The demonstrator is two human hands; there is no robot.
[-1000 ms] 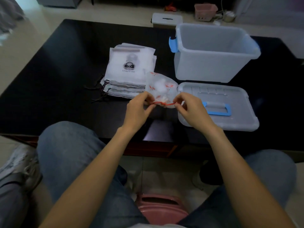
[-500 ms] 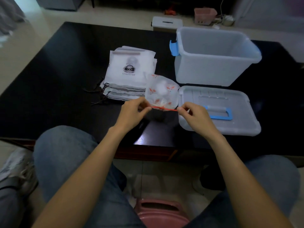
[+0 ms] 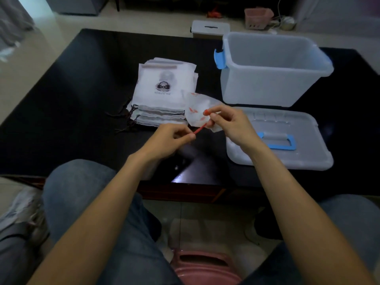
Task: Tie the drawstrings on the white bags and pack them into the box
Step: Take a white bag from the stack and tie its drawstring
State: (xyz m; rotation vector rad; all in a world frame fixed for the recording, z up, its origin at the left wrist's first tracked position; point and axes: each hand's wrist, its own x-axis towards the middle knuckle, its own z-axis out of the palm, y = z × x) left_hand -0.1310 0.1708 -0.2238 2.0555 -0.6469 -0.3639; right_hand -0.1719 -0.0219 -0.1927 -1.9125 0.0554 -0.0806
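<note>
Half a second ago the red drawstring (image 3: 199,128) ran level between the two hands; now the right hand (image 3: 228,125) has lifted toward the bag's mouth and the left hand (image 3: 170,139) has dropped nearer the body, so the cord slants down from right to left. Both hands are pinched on it, the right also grasping the gathered neck of the small white bag (image 3: 200,109), the left holding the free end between thumb and forefinger. Held this way the bag hangs just above the table (image 3: 82,89), probably so the cord can be crossed and looped without snagging on anything.

The stack of flat white bags (image 3: 164,93) lies just left of the held one, within easy reach, its dark strings trailing toward the person. The box (image 3: 273,68) stands open at the far right and appears empty, with its lid (image 3: 287,138) laid flat in front of it, touching or nearly so. That leaves a short carry from knot to box. Judged from this, the tying is under way on what looks like the first bag.
</note>
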